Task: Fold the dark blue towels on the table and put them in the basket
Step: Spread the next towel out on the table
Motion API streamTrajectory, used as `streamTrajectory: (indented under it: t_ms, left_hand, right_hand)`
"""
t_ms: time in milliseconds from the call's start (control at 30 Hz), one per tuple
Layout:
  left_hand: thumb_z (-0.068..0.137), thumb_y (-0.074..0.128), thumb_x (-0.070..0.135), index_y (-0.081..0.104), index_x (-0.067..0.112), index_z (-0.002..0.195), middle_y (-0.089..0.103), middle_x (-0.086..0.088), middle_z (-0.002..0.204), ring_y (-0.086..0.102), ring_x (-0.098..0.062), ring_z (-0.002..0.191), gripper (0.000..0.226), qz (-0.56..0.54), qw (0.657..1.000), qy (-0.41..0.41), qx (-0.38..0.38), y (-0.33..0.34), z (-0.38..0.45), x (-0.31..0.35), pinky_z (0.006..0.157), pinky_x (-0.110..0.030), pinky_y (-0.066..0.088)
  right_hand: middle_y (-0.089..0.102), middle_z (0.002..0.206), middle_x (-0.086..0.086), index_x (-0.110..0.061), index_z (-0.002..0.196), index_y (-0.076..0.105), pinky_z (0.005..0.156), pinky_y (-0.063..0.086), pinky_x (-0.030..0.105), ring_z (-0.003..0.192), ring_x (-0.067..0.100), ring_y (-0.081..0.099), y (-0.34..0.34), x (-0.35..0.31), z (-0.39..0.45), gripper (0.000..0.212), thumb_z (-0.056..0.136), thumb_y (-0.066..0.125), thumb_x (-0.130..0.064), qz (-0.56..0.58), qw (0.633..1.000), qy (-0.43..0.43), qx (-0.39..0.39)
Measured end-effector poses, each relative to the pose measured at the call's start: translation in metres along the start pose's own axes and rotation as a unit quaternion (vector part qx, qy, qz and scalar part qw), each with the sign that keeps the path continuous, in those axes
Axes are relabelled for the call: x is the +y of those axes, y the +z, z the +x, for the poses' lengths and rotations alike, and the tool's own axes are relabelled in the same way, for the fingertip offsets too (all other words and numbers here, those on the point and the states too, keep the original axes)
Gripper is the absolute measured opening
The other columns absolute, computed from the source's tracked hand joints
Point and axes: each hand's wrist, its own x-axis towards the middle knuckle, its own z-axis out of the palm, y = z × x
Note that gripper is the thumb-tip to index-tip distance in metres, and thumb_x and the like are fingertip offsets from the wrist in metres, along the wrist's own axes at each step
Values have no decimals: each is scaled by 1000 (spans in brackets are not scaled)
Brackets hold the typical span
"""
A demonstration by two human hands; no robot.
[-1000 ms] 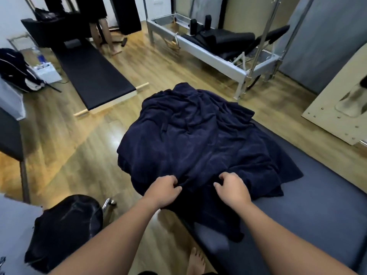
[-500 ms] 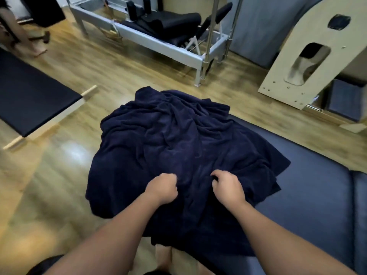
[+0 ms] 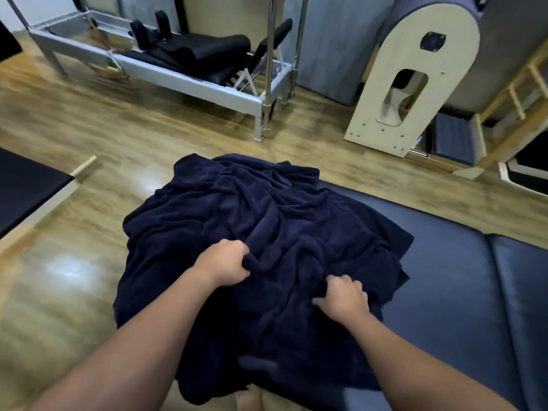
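A heap of dark blue towels (image 3: 267, 232) was seen crumpled over the near-left end of a padded blue-grey table (image 3: 459, 292), its edges draped off the left side toward the wood floor (image 3: 74, 292). At about 11 o'clock from the heap, a metal-framed exercise bed (image 3: 189, 81) with black pads was set against the wall; at 2 o'clock, a pale wooden arched barrel (image 3: 415, 75) was stood upright, with a small blue box (image 3: 453, 140) just beside its base. A black mat (image 3: 26, 191) on a wooden frame was visible at 9 o'clock. No basket was shown. The left hand (image 3: 225, 266) was curled tight around a thick fold of towel near the heap's centre. The right hand (image 3: 344, 298), at 5 o'clock from it, was pressed into the cloth with fingers bent and pinching the fabric.
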Motion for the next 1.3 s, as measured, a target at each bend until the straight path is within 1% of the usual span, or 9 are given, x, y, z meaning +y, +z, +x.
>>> streamTrajectory:
  t_ms: [133,233,367,467,567,733,900,1100,1300]
  left_hand:
    - [92,58,30,59,29,97,64,2,99,63,-25,90,5,-4,1000,21,9,4,5,9,81,-41,56]
    - [94,56,30,58,21,93,62,0,98,63,-26,91,9,-27,998,45,19,8,18,19,83,-41,55]
    - [92,67,41,62,20,97,68,2,100,65,-15,88,21,-193,979,55,-26,8,33,42,85,-37,56]
    - [71,86,50,65,21,96,68,6,95,65,-12,86,44,-104,983,102,-108,12,39,64,75,-30,54]
    - [73,86,37,63,14,85,66,2,85,62,-15,76,35,24,979,144,-144,19,44,92,61,-29,48]
    - [83,76,30,61,12,71,63,3,72,59,-16,68,27,15,978,172,-114,24,51,140,56,-29,42]
    - [85,73,35,73,15,78,72,5,77,66,-13,76,20,-14,983,172,-69,29,49,189,67,-33,53]
    - [86,72,40,69,16,75,68,4,71,64,-15,74,27,-6,984,176,-30,60,25,304,67,-31,50]
    - [85,74,45,60,21,64,64,11,67,62,-11,70,35,-63,958,227,-167,121,-8,427,62,-29,45]
  right_hand:
    - [55,100,-2,-21,91,46,76,44,41,101,28,57,19,9,-12,15,98,55,-30,70,987,-19,145]
    - [58,90,0,-19,92,43,73,49,45,85,28,56,5,15,-17,8,98,49,-18,213,944,25,251]
    - [61,84,1,-20,106,50,70,49,39,76,24,58,-21,42,-24,5,101,48,-21,356,899,64,246]
    - [68,100,-10,-31,111,61,82,48,24,93,10,63,-29,78,-33,27,87,73,-32,258,959,-37,112]
    - [51,105,-1,-37,128,59,93,48,30,109,26,59,-31,115,-38,53,82,60,-11,96,994,-30,30]
    - [34,104,1,-41,134,53,88,51,42,108,30,41,-42,169,-39,55,92,43,-7,-47,993,66,82]
    - [28,99,1,-39,126,59,77,45,35,103,27,41,-55,224,-37,40,96,45,-16,-117,977,94,151]
    - [43,110,3,-38,120,64,73,37,33,104,27,43,-75,336,-36,36,95,47,-19,-142,961,126,201]
    - [45,107,4,-27,112,66,71,37,33,100,28,41,-97,457,-55,29,90,50,-18,-107,946,217,214]
